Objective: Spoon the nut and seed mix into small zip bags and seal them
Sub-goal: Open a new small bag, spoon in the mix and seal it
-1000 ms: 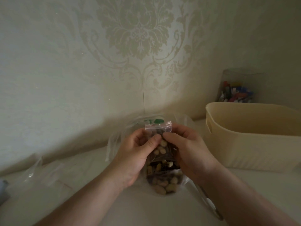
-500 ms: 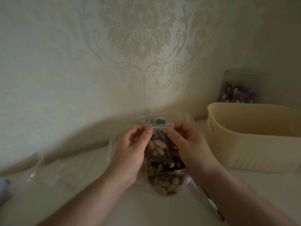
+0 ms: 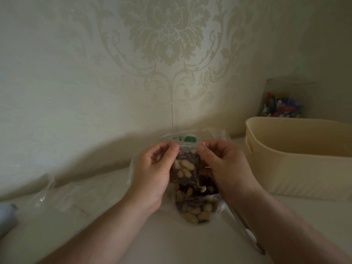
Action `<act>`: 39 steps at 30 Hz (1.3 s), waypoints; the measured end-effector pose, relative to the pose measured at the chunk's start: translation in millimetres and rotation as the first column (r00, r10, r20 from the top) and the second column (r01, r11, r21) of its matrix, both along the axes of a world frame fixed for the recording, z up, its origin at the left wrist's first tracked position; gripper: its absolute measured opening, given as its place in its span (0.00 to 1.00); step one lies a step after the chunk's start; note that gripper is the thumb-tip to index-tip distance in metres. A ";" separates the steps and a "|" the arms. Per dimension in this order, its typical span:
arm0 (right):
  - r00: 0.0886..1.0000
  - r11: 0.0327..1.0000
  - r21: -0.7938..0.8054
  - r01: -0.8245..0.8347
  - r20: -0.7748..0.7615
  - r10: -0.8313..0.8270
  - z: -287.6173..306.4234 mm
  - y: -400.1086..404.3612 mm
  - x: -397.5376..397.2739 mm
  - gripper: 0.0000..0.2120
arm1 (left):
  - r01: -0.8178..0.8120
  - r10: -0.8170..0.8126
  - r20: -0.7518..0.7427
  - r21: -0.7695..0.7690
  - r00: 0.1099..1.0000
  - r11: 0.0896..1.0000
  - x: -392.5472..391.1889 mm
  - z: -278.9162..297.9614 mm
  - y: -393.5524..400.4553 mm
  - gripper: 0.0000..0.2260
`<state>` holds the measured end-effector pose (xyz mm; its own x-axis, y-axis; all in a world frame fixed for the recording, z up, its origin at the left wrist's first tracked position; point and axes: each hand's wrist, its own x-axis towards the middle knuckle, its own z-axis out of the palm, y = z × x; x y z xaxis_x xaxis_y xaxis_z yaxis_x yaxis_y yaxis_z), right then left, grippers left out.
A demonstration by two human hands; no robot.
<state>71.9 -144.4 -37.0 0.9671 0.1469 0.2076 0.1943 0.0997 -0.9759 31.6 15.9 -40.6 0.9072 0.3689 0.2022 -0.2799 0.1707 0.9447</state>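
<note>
Patterned wallpaper (image 3: 167,35) backs a pale table (image 3: 156,241), with a cream tub (image 3: 297,161) at the right and a clear jar of coloured bits (image 3: 282,105) behind it. Both hands hold a small zip bag (image 3: 187,164) up just above the table, near its middle. The left hand (image 3: 152,176) pinches the bag's top left corner between thumb and forefinger; the right hand (image 3: 224,166) pinches the top right corner the same way — both grips pressed together on the zip strip.

The bag stands upright, its long axis vertical, mouth up and its load of peanuts and dark seeds hanging below the zip. Under it lies a larger clear bag of nut and seed mix (image 3: 196,208), its far end open toward the wall. A spoon handle (image 3: 245,231) lies beside the right forearm, and spare empty bags (image 3: 57,193) rest at the left.

By my reading, sealing is the step in hand. Whether the zip is closed along its whole length I cannot tell. The next move likely calls for running the fingertips along the strip and pressing firmly — then setting the bag aside.
</note>
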 end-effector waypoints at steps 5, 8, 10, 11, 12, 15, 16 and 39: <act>0.999 1.000 0.006 -0.030 -0.044 0.031 -1.0 -0.9 1.1 0.06 | 0.001 -0.002 -0.021 -0.057 1.000 0.998 -0.2 2.4 0.5 0.03; 0.997 0.999 0.029 -0.041 -0.067 0.043 -1.2 -1.1 1.4 0.06 | -0.004 0.002 -0.021 -0.068 1.000 0.998 -0.2 3.9 0.2 0.04; 0.997 0.999 0.030 -0.037 -0.072 0.039 -1.9 -0.8 2.5 0.06 | -0.010 0.009 -0.017 -0.068 1.000 0.998 -0.3 3.9 0.2 0.06; 0.997 0.999 0.031 -0.036 -0.071 0.039 -1.9 -0.7 2.5 0.06 | -0.013 0.012 -0.014 -0.067 1.000 0.998 -0.1 3.7 0.5 0.06; 0.997 0.999 0.032 -0.034 -0.070 0.036 -1.9 -0.3 2.5 0.06 | -0.015 0.014 -0.013 -0.066 1.000 0.998 0.1 3.3 0.6 0.07; 0.998 1.000 0.014 -0.017 -0.057 0.017 -1.5 0.1 1.4 0.06 | -0.017 0.015 -0.027 -0.056 1.000 0.998 -0.1 3.0 0.6 0.07; 0.999 1.000 0.002 -0.012 -0.048 0.012 -1.4 0.3 1.0 0.07 | -0.020 0.018 -0.029 -0.047 0.999 0.999 -0.1 3.0 0.3 0.08; 0.998 0.998 0.026 -0.061 -0.020 0.062 1.6 1.0 -4.9 0.07 | 0.042 -0.040 -0.016 0.079 0.999 0.996 -2.4 -1.0 -0.6 0.09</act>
<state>67.0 -143.4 -35.3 0.9605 0.2012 0.1923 0.1671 0.1357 -0.9766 29.2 15.2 -41.6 0.9243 0.3146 0.2159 -0.2602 0.1060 0.9597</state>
